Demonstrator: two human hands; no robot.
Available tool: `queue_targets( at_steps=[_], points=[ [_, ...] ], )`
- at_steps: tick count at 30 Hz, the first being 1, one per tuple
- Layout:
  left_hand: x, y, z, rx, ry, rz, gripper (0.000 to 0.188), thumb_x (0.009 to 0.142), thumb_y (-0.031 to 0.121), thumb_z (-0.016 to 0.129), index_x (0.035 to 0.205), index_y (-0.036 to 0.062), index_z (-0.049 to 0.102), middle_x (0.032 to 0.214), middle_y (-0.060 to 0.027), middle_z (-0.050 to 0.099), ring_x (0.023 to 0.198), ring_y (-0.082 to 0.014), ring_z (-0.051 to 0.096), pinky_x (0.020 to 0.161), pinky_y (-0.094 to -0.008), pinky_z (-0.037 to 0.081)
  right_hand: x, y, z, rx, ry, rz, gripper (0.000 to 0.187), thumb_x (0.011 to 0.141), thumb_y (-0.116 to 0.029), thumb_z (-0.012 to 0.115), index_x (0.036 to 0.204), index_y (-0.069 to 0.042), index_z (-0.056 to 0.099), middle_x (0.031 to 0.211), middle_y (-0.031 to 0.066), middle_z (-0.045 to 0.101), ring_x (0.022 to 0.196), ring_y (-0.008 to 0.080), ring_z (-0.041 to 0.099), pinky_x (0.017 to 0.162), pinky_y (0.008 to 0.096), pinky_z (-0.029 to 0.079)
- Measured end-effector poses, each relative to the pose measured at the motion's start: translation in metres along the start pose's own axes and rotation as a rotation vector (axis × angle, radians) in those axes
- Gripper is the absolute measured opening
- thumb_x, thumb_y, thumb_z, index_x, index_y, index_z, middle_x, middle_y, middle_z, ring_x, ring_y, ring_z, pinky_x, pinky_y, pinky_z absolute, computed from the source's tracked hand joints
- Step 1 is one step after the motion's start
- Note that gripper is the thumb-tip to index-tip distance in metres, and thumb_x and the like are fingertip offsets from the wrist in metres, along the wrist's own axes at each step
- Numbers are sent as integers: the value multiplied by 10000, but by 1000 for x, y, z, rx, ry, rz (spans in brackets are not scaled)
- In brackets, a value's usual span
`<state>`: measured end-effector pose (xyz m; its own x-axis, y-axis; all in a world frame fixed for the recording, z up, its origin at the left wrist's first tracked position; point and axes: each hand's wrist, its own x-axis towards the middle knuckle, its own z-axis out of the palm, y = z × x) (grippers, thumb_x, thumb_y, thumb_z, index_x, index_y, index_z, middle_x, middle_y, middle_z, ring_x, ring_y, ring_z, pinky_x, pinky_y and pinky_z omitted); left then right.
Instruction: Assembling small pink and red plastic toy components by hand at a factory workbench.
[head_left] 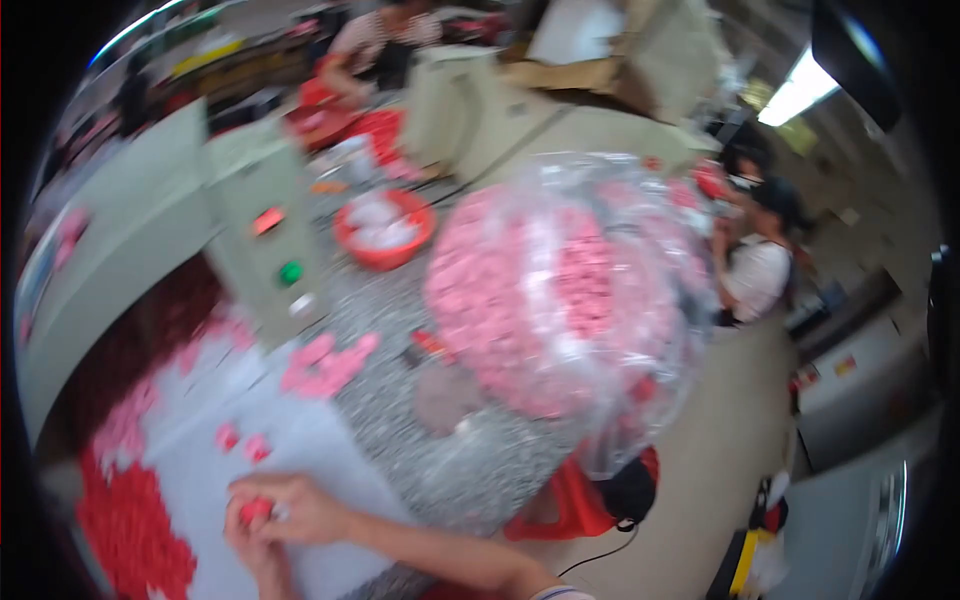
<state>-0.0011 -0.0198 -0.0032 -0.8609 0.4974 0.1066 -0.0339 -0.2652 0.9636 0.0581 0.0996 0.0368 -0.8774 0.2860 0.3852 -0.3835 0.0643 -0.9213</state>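
Both my hands meet low on the left, over a white sheet. Fingers of my right hand and my left hand close around a small red and pink piece; blur hides its exact kind. Just beyond them, two small pink and red pieces lie on the sheet. A heap of flat red pieces spreads to the left of my hands. Several flat pink pieces lie farther off, at the sheet's far edge.
A grey-green machine with red and green buttons arches over the left side. On the speckled table sit a clear bag of pink pieces and a red bowl with white contents. A red stool stands right; other people work beyond.
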Motion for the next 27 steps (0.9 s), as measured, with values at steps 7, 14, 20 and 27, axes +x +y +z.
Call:
queue_targets(
  at_steps=[7,14,20,27],
  points=[
    [-1,45,30,-196,-211,17,221,679,-38,651,882,14,578,832,-63,592,738,-119,554,642,-238,454,8,-31,-18,-180,-165,-95,549,601,-106,751,1099,-3,546,1145,169,536,1004,265,562,824,330,471],
    [-22,51,1,-300,-212,-40,223,692,-45,655,895,8,579,862,-76,595,770,-127,567,678,-255,472,-2,-32,10,-139,-166,-123,614,560,-164,796,1097,0,548,1141,169,538,992,257,568,814,329,479],
    [-21,51,5,-389,-210,-96,267,692,-33,658,940,-4,561,881,-88,591,775,-124,568,686,-255,471,-7,-34,11,-163,-147,-14,650,569,-176,799,1129,5,525,1137,166,541,1000,256,565,820,321,477],
    [-18,48,5,-366,-217,-30,271,718,-2,659,962,6,539,869,-70,579,778,-118,563,678,-250,469,-7,-29,12,-181,-138,-46,675,561,-177,799,1145,1,511,1158,174,527,1018,265,558,833,328,474]
  ],
)
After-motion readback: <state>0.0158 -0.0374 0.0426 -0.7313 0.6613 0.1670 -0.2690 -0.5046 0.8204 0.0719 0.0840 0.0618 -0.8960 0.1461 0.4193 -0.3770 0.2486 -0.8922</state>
